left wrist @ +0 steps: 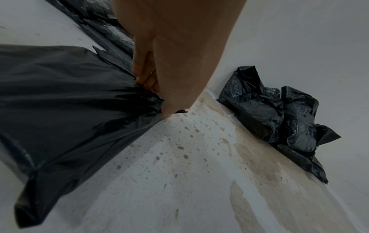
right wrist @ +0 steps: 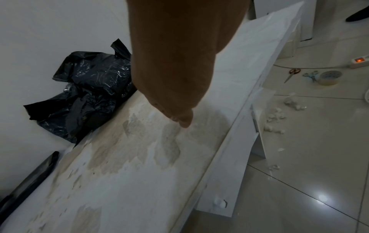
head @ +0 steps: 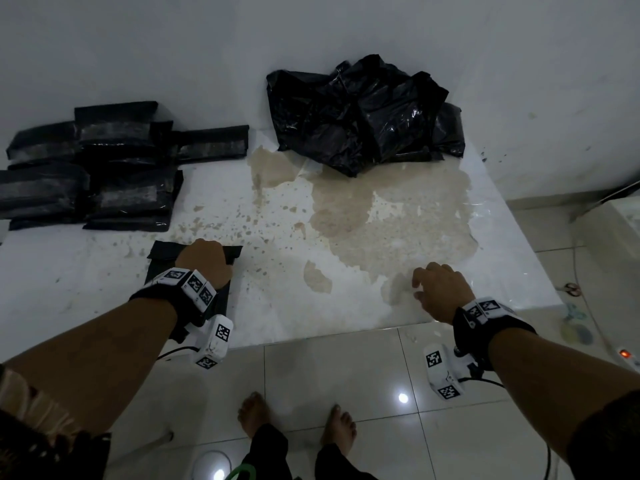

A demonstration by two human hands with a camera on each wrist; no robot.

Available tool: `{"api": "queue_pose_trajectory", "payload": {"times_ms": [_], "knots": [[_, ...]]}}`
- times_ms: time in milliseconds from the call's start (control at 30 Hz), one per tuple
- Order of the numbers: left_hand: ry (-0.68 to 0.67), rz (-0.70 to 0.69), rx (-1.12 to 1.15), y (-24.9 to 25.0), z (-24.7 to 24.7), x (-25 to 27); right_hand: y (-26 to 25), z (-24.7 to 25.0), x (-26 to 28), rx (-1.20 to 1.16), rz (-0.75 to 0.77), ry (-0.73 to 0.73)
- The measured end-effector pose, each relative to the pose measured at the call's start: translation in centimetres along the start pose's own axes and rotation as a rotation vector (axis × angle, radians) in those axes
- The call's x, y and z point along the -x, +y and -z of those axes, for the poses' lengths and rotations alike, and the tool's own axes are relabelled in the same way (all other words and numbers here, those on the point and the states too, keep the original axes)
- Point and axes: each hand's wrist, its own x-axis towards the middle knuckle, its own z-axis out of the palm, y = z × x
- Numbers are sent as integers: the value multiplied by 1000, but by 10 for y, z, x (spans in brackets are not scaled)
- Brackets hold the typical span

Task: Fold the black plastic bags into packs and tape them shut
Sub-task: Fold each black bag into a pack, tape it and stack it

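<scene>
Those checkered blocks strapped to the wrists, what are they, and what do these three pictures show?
They are small cameras with marker squares, worn by a person; no robot here. One picture comes from a head camera, the others look along each hand. On the worn white table lie taped black plastic packs at the far left and a crumpled heap of loose black bags by the wall. The left hand grips a flat folded black bag at its edge. The right hand holds nothing, fingertips near the table.
</scene>
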Motion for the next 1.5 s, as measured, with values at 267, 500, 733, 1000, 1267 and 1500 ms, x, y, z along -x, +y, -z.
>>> {"api": "queue_pose_trajectory", "payload": {"times_ms": [267, 500, 733, 1000, 1267, 1500], "knots": [[16, 2, -9, -4, -3, -3, 5, 12, -2, -74, -35, -58], [37, -16, -9, -4, -3, -5, 7, 26, -11, -188, -30, -54], [34, -14, -2, -4, -4, -5, 6, 40, -31, -259, -80, -118], [33, -3, -9, -5, -7, -7, 4, 47, -35, -187, -54, -133], [34, 8, -5, -3, -5, -7, 6, 45, -44, -108, -4, -203], [21, 13, -4, -4, -4, -7, 9, 39, -47, -24, 43, -185]]}}
